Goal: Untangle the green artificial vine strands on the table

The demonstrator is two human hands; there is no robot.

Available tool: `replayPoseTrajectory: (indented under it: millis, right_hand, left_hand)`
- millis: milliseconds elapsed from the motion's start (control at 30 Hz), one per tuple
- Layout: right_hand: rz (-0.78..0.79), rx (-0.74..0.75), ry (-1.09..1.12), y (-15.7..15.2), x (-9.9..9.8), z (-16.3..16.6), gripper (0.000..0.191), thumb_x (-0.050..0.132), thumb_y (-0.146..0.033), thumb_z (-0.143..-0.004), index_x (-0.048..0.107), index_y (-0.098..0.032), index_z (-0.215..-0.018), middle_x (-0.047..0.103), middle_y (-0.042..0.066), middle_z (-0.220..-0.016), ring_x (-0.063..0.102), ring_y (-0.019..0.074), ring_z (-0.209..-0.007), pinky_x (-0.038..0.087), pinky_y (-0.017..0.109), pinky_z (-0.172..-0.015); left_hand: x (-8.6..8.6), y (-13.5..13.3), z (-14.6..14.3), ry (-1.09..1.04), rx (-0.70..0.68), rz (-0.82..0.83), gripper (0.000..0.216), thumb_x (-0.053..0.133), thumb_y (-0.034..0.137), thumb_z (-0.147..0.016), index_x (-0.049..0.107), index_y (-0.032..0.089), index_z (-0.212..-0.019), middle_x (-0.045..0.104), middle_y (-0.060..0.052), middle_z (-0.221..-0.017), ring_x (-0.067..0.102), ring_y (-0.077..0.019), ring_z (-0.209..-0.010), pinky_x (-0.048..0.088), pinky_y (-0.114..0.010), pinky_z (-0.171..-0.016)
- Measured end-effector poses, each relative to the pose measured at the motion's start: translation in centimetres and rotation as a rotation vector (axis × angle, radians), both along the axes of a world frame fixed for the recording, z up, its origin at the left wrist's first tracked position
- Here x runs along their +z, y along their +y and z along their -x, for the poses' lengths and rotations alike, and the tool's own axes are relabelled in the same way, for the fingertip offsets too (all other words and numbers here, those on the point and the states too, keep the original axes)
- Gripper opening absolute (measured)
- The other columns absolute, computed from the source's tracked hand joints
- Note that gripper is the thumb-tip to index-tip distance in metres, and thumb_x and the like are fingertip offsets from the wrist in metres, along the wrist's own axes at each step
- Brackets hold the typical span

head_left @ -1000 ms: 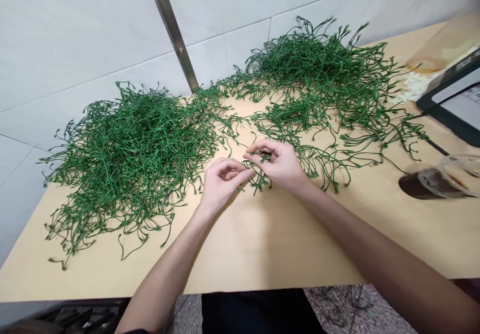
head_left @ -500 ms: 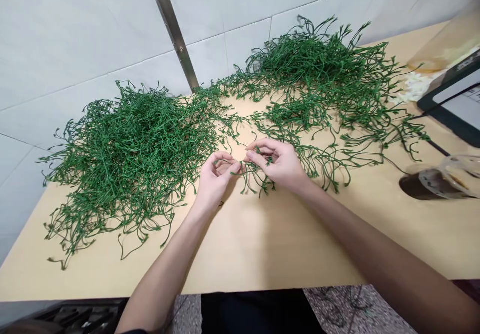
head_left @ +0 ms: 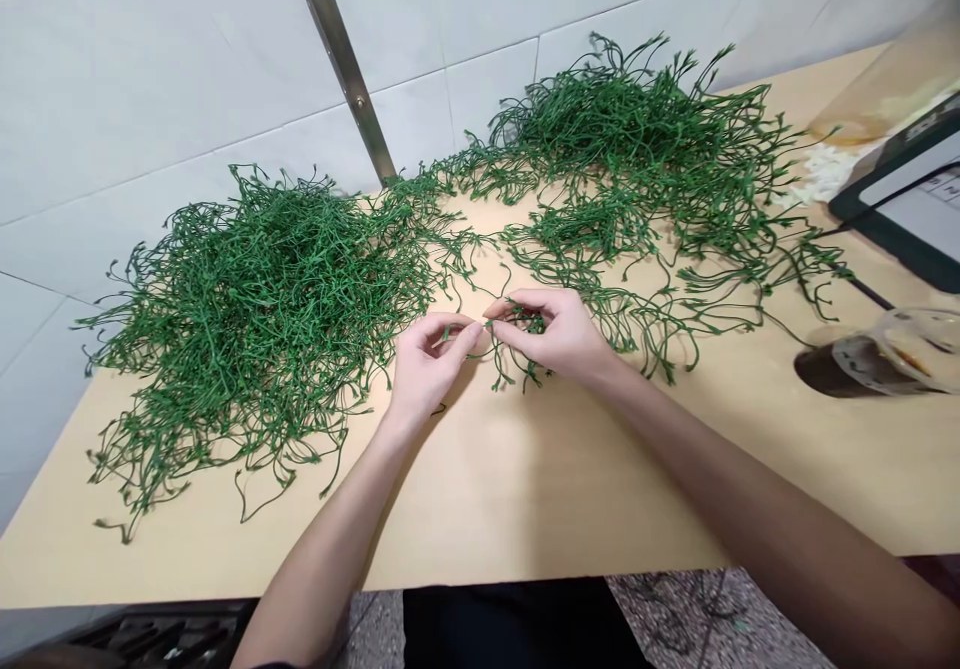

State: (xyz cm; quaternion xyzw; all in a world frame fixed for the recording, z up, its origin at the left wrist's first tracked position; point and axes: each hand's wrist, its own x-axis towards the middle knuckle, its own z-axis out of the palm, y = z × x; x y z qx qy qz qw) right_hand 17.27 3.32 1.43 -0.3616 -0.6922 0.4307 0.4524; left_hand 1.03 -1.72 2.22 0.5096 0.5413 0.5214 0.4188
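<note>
Over the middle of a light wooden table (head_left: 525, 489), my two hands meet. My right hand (head_left: 559, 334) pinches a small green plastic sprig (head_left: 517, 359), whose thin stems hang below the fingers. My left hand (head_left: 427, 364) has its fingertips closed on one thin green stem (head_left: 444, 333) of that sprig. A large heap of green plastic stems (head_left: 255, 309) lies to the left of my hands. A second heap of the same stems (head_left: 637, 159) spreads behind and to the right.
A white tiled wall with a slanted metal bar (head_left: 345, 59) stands behind the table. At the right edge sit a clear cup of dark drink (head_left: 870, 364), a black device with a cable (head_left: 907, 199), and a bag with white bits (head_left: 832, 164).
My left hand rose from its open, lower pose and closed its fingertips on a stem beside my right hand. The sprig shifted slightly in my right hand.
</note>
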Motion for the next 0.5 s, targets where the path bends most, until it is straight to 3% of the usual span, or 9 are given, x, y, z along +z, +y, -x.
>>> replayPoseTrajectory:
  millis: [100, 233, 400, 500]
  right_hand:
    - [-0.010, -0.030, -0.004, -0.03, 0.16, 0.03, 0.014, 0.062, -0.019, -0.069, 0.074, -0.015, -0.075, 0.073, 0.005, -0.072, 0.066, 0.0170, -0.067, 0.053, 0.026, -0.064]
    - [0.013, -0.076, -0.008, -0.04, 0.26, 0.08, 0.012, 0.061, -0.018, -0.067, 0.072, -0.015, -0.072, 0.072, 0.004, -0.070, 0.065, 0.0169, -0.066, 0.052, 0.027, -0.064]
    - [0.039, -0.083, -0.005, -0.04, 0.13, 0.07, 0.011, 0.062, -0.017, -0.066, 0.071, -0.016, -0.071, 0.071, 0.003, -0.068, 0.063, 0.0159, -0.063, 0.051, 0.026, -0.061]
    - [0.047, -0.078, 0.000, -0.03, 0.16, 0.07, 0.008, 0.063, -0.017, -0.067, 0.070, -0.016, -0.070, 0.071, 0.003, -0.067, 0.063, 0.0158, -0.063, 0.051, 0.026, -0.060]
  left_hand:
    - [-0.15, -0.21, -0.04, 0.159, 0.025, -0.141, 0.009, 0.069, 0.023, -0.079, 0.071, 0.018, -0.086, 0.069, -0.005, -0.092, 0.066, -0.0151, -0.082, 0.056, -0.024, -0.069]
    - [0.13, -0.48, -0.25, 0.374, -0.001, -0.305, 0.012, 0.063, 0.018, -0.081, 0.073, 0.019, -0.088, 0.069, -0.007, -0.093, 0.065, -0.0169, -0.086, 0.058, -0.028, -0.074]
    - [0.48, -0.71, -0.68, 0.478, 0.022, -0.295, 0.023, 0.081, 0.032, -0.069, 0.074, 0.020, -0.087, 0.070, -0.009, -0.099, 0.066, -0.0220, -0.094, 0.058, -0.035, -0.081]
    - [0.07, -0.66, -0.71, 0.433, -0.019, -0.211, 0.017, 0.077, 0.028, -0.075, 0.074, 0.020, -0.089, 0.074, -0.006, -0.091, 0.068, -0.0185, -0.084, 0.057, -0.033, -0.081]
